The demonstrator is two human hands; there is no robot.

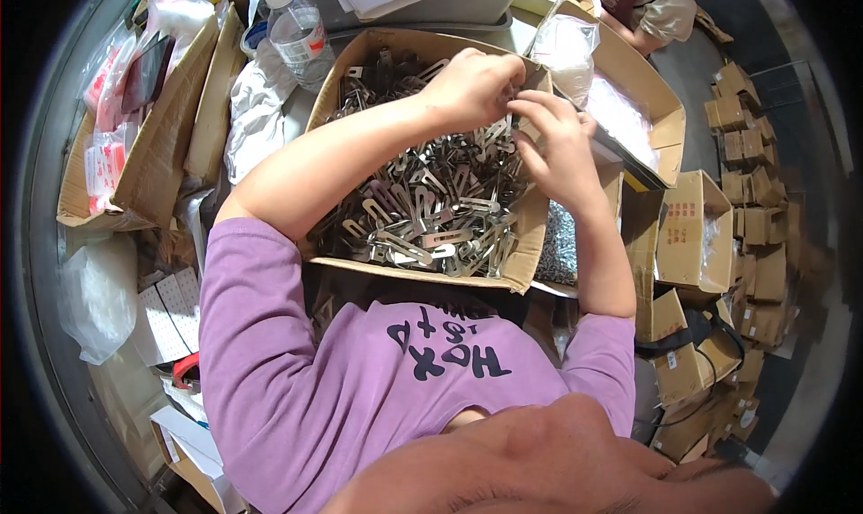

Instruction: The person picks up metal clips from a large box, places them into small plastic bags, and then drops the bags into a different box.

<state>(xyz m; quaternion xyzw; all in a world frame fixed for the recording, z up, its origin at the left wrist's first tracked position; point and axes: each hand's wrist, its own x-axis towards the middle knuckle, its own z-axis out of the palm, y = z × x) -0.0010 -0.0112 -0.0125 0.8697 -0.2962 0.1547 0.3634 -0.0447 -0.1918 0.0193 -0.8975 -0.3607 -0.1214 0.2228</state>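
Fingertips of both hands meet above the far right corner of a cardboard box [517, 276] heaped with flat metal hair clips [431, 213]. On the left hand [472, 87] the fingers are curled in tight, knuckles up, pinching something small against the fingers of the right hand [557, 145], which are bent and drawn together at the same spot; whatever they grip is hidden between the fingertips, most likely one or two clips lifted from the heap, though that cannot be told for sure. Clips fill the box from its near wall to its far one, piled loosely and crossing one another, so by the look of it most of the heap is yet to be handled, and no separate finished stack shows anywhere. A plastic water bottle [297, 33] stands just beyond the box's far left corner, beside crumpled white plastic [256, 109]. Further left lies an open carton holding clear bags [112, 118]. To the right another open carton [647, 91] with a plastic bag sits near the hands, and small brown boxes [751, 199] are stacked well off at the right.
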